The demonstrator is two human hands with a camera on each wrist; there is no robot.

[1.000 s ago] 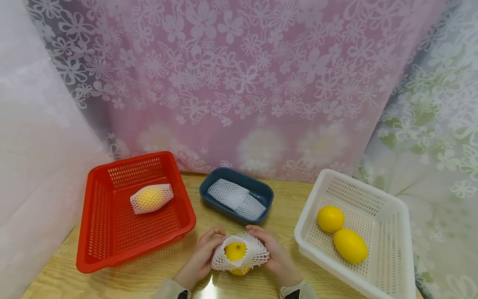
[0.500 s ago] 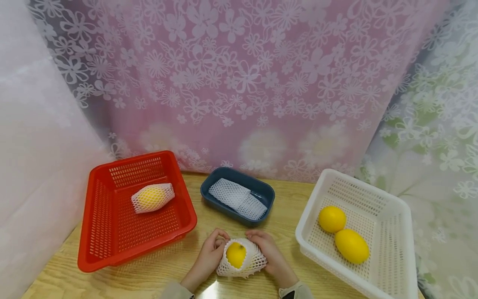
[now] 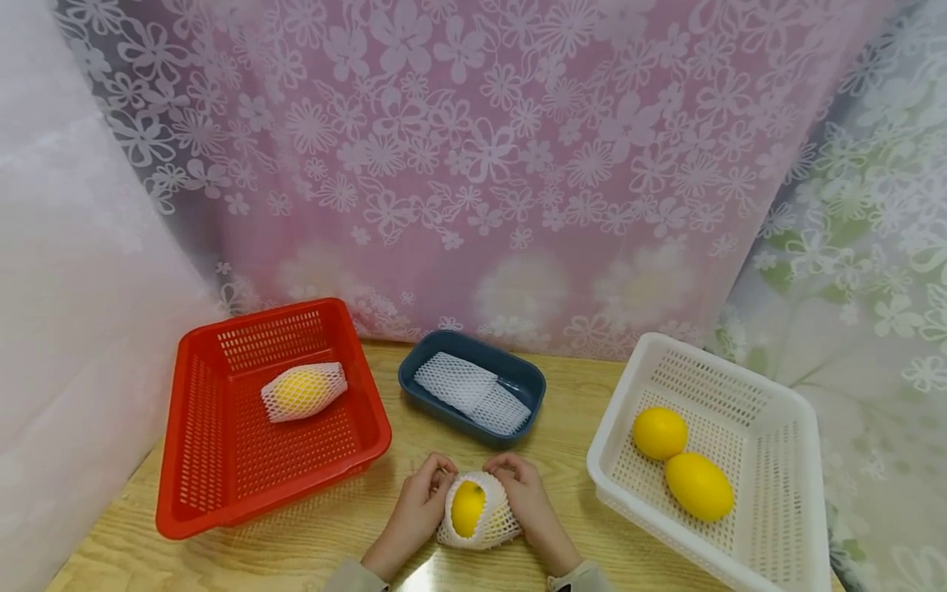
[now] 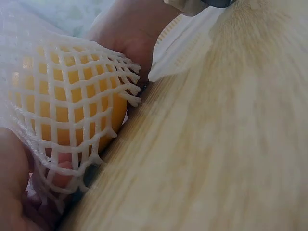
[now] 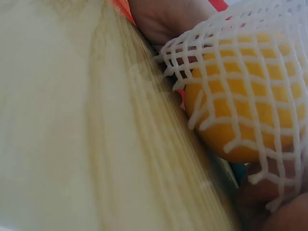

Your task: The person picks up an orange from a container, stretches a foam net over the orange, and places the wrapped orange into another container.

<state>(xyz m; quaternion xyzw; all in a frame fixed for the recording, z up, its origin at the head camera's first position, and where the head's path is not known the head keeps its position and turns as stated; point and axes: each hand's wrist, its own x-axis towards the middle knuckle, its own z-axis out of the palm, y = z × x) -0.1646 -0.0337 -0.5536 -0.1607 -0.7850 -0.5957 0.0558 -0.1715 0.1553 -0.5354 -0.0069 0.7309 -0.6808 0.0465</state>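
Note:
A yellow, lemon-like fruit [image 3: 467, 510] lies on the table in front of me, partly inside a white foam net sleeve [image 3: 500, 521]. Its bare top shows through the sleeve's opening. My left hand [image 3: 418, 506] pinches the net's edge on the left, and my right hand [image 3: 531, 503] grips it on the right. In the left wrist view, the mesh [image 4: 72, 101] stretches over the fruit with fingertips showing behind the strands. From the right wrist, the net's loose lower ends [image 5: 231, 139] hang around the fruit, whose underside is bare.
At left stands a red basket [image 3: 177, 460] holding a netted yellow fruit [image 3: 303, 391]. A dark blue tray [image 3: 525, 375] with flat foam nets [image 3: 459, 383] is behind my hands. The white basket [image 3: 784, 493] on the right holds two bare yellow fruits [image 3: 699, 487].
The net has come down over the fruit's lower part, which showed below it before. The fruit and net have turned a little, and both hands have drawn closer together along the net's rim.

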